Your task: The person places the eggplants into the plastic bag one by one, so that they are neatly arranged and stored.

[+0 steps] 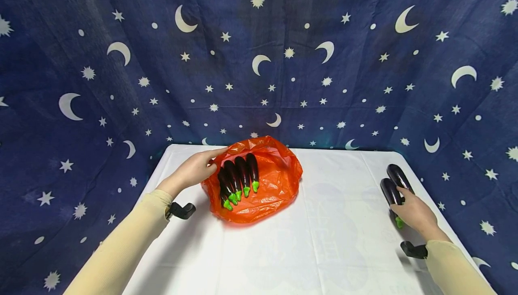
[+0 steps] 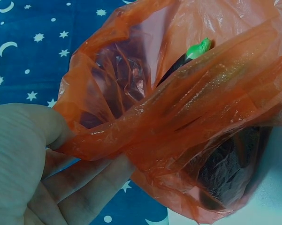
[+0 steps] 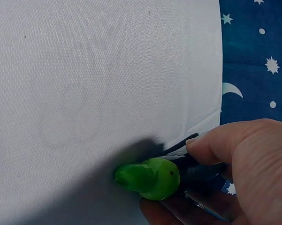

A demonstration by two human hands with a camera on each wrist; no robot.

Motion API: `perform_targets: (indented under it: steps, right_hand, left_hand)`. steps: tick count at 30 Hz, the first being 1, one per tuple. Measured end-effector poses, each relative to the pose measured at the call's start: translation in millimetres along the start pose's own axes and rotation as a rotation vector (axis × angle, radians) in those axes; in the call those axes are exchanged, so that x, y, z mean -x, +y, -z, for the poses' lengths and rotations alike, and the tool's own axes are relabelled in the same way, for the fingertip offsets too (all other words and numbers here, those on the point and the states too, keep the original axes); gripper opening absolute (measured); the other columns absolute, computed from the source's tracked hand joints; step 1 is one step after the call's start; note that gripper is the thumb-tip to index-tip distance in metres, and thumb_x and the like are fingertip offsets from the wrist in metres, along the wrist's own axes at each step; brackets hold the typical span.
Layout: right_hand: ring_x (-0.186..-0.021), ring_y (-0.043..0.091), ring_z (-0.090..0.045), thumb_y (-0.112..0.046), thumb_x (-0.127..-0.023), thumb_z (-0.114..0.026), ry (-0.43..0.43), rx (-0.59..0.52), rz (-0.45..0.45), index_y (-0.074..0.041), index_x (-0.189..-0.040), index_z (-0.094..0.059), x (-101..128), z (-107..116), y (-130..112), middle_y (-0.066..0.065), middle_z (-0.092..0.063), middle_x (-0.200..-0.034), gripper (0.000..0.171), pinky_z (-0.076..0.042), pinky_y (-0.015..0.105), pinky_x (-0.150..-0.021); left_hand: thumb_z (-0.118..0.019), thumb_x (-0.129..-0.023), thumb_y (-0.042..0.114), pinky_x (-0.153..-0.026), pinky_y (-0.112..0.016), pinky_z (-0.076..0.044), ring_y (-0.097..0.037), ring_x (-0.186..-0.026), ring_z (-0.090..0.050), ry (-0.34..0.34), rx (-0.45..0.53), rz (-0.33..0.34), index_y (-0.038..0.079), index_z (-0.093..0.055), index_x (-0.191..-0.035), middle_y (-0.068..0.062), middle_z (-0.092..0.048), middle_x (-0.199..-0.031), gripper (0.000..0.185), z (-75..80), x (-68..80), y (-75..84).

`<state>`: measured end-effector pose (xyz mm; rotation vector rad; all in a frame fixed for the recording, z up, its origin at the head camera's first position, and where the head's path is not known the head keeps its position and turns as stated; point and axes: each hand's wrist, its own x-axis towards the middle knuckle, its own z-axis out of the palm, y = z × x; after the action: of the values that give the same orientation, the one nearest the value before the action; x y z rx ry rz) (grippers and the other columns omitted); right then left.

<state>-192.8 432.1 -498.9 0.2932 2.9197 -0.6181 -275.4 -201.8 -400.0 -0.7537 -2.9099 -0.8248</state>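
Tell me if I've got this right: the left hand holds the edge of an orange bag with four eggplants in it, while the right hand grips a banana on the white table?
Not quite. The right hand grips an eggplant, dark purple with a green stem, not a banana; the right wrist view shows it plainly. The rest holds: the left hand pinches the orange bag, four eggplants inside, on the white table.

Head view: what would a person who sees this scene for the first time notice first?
The bright orange plastic bag at the middle back of the white table stands out most, with four dark eggplants lined up inside it. The left hand holds the bag's rim. At the right table edge, the right hand grips one of two more eggplants, near its green stem.
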Motion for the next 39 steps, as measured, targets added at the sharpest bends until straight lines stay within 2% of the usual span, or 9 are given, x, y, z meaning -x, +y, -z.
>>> perform_targets:
  steps: [10,23,39]
  right_hand:
    - [-0.116,0.064,-0.048,-0.025,-0.093,-0.062,-0.001,-0.003,-0.005,0.014,-0.154,-0.021,-0.7,-0.5,-1.4,0.05,-0.031,-0.142,0.083,-0.043,0.072,-0.086]
    - [-0.108,0.059,-0.055,-0.024,-0.092,-0.064,0.006,0.0,-0.002,0.014,-0.153,-0.022,-1.8,-0.2,-0.9,0.05,-0.037,-0.137,0.083,-0.047,0.065,-0.078]
    - [-0.117,0.065,-0.047,-0.021,-0.092,-0.065,0.028,0.002,-0.008,0.013,-0.154,-0.022,0.6,-2.5,-3.3,0.049,-0.034,-0.14,0.083,-0.046,0.069,-0.082]
  left_hand:
    - [-0.055,-0.091,0.001,-0.085,-0.041,-0.044,-0.024,-0.091,-0.056,-0.008,0.004,-0.004,0.018,-0.054,-0.151,-0.005,-0.064,-0.137,0.062,1.2,0.3,0.9]
    - [-0.055,-0.091,0.002,-0.085,-0.04,-0.043,-0.024,-0.093,-0.056,-0.004,0.005,0.0,0.018,-0.054,-0.151,-0.005,-0.064,-0.136,0.062,2.2,0.5,2.5]
    - [-0.055,-0.091,0.002,-0.086,-0.041,-0.044,-0.024,-0.092,-0.056,-0.003,0.012,-0.004,0.017,-0.055,-0.151,-0.005,-0.065,-0.135,0.062,1.9,1.8,4.3]
